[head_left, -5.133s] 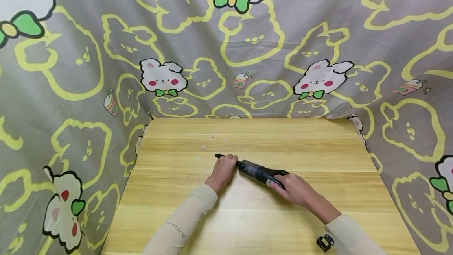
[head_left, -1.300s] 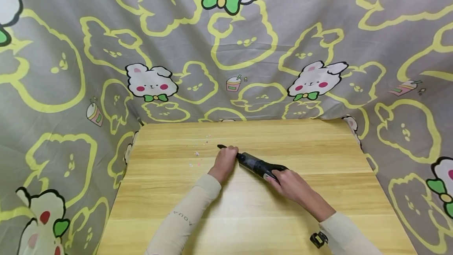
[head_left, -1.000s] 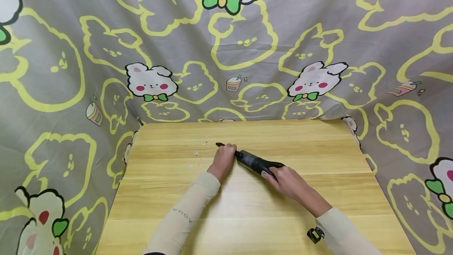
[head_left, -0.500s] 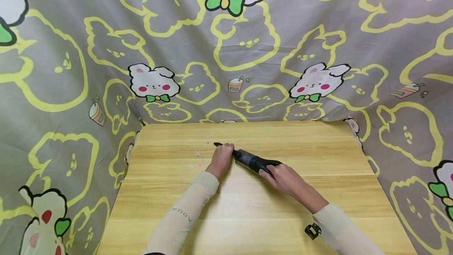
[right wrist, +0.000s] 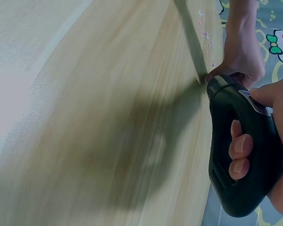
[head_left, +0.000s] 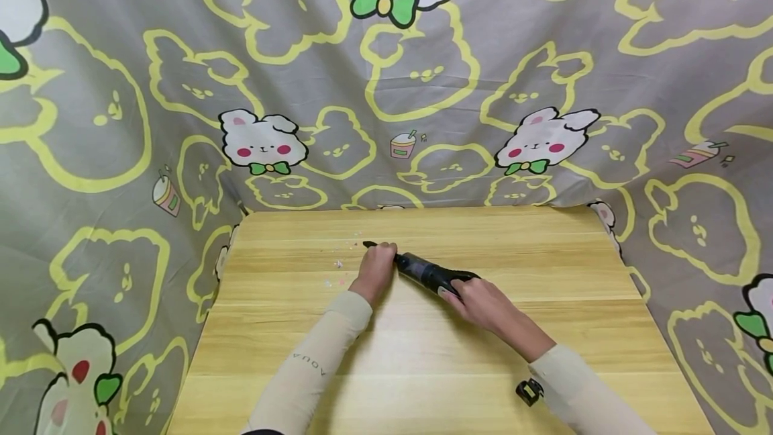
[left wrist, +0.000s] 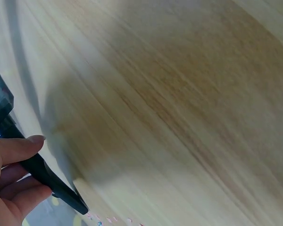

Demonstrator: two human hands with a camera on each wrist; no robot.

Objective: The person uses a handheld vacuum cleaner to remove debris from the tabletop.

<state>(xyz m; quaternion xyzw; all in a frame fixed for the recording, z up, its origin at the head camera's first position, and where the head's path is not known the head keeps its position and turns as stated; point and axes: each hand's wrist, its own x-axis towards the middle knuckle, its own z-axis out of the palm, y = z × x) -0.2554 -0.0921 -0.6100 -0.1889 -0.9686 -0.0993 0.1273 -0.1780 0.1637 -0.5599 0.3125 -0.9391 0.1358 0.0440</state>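
Observation:
A black handheld vacuum cleaner (head_left: 427,274) with a smoky clear dust cup slants over the wooden table. My right hand (head_left: 486,301) grips its loop handle; in the right wrist view, fingers (right wrist: 240,146) curl through the loop and the thumb lies by a panel on top. My left hand (head_left: 376,268) holds the narrow nozzle (left wrist: 49,176) between thumb and fingers. The nozzle's tip points left, close to scattered confetti-like bits (head_left: 339,264) in white, pink and other colours. Whether the tip touches the table is hard to tell.
The wooden table (head_left: 423,368) is bordered at the back and sides by a grey curtain (head_left: 338,133) with bear and rabbit prints. A small black device (head_left: 529,392) sits at the right wrist. Light sleeves cover both forearms.
Both hands and the vacuum cleaner have shifted slightly left over the last second, bringing the nozzle tip closer to the bits. Both grips stay the same.

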